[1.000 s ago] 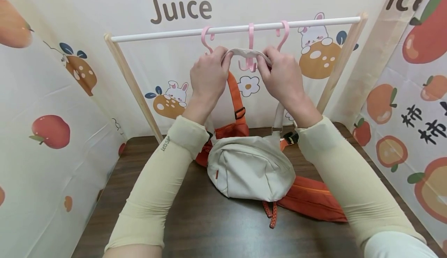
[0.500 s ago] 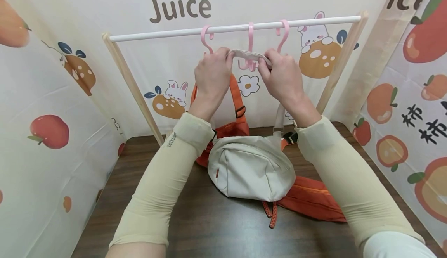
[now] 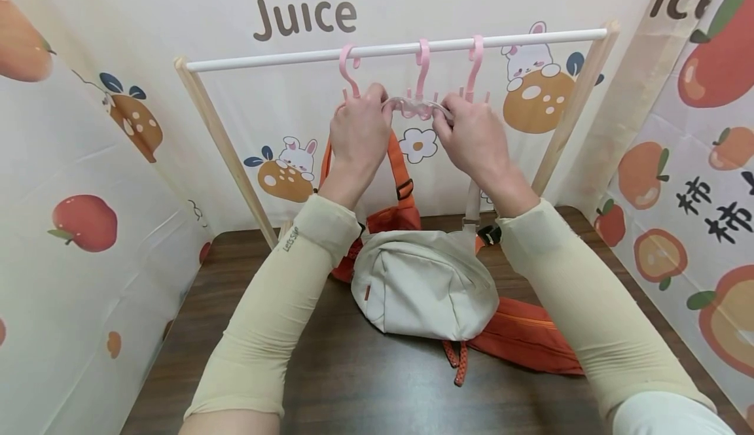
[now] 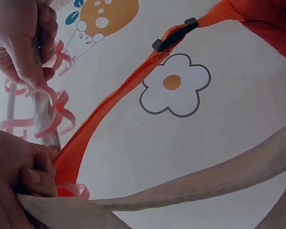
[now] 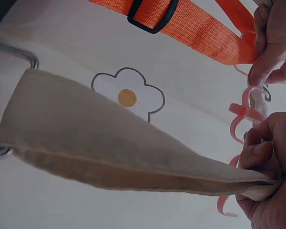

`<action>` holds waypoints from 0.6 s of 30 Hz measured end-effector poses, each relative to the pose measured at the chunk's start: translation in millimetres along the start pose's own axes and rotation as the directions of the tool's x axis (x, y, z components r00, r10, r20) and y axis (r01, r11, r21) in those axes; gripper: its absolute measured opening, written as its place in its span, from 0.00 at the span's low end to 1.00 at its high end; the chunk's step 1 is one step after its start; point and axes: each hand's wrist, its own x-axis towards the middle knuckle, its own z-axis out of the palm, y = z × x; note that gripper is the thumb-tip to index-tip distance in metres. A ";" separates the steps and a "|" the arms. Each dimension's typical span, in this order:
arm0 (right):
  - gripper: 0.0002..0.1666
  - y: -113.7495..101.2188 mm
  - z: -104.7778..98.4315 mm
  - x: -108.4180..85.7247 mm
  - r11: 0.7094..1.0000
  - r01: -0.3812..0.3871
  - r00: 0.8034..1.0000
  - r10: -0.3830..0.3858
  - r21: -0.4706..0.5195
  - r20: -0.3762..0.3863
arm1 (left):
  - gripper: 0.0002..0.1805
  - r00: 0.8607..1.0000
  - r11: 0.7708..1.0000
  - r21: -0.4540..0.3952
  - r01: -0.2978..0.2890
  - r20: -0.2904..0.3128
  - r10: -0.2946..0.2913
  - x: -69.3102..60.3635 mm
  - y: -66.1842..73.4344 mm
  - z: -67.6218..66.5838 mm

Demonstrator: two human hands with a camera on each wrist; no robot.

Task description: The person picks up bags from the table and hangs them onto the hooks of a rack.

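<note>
Pinched by left hand (image 3: 359, 133) and right hand (image 3: 476, 133), the cream bag strap (image 5: 86, 126) stretched at the middle pink hook (image 3: 422, 74); level tension seemed wisest.

Bag (image 3: 425, 284) below three hooks (image 3: 422, 72) on rail (image 3: 265, 60)
A strap (image 5: 100, 138) is held at the middle hook, between left hand (image 3: 360, 137) and right hand (image 3: 478, 137).

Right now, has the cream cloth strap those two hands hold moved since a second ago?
Yes, slightly down: the cream cloth strap is now farther below the straight white rod.
</note>
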 end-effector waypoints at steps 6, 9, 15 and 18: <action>0.20 2.4 5.0 -0.6 1.000 -0.018 0.999 0.017 0.016 0.032 | 0.13 0.999 1.000 0.005 -0.030 -0.024 0.030 -6.8 -4.1 3.6; 0.20 4.5 7.6 -0.7 1.000 -0.013 1.000 0.012 0.020 0.029 | 0.13 0.999 0.999 0.006 -0.044 -0.030 0.044 -11.5 -5.8 5.8; 0.20 8.8 13.2 -1.9 1.000 -0.004 0.999 0.003 0.029 0.035 | 0.12 0.997 0.997 -0.025 -0.069 -0.038 0.068 -20.5 -9.7 11.9; 0.20 10.1 15.6 -3.9 0.999 -0.005 0.999 0.004 0.035 0.047 | 0.12 0.996 0.994 -0.071 -0.081 -0.043 0.078 -25.0 -11.9 15.5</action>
